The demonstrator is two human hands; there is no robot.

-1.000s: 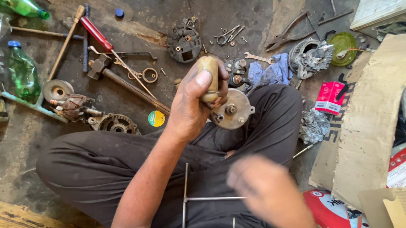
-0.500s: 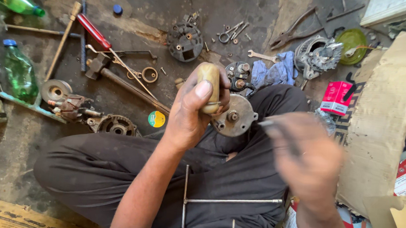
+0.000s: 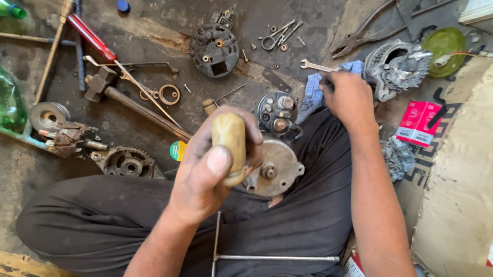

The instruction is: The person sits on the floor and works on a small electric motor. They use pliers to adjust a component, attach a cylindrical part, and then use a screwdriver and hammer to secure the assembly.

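Round metal housing: grey, dull disc with a central stud, resting on the lap, the landmark here.
Left hand: just left of the housing, fist wrapped around a tan wooden handle, thumb on top.
Right hand: above-right of the housing, fingers curled on a blue rag.

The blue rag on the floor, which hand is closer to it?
Right. The right hand rests at the blue rag, fingers touching its edge. The left hand is well away, nearer the body, gripping a wooden handle.
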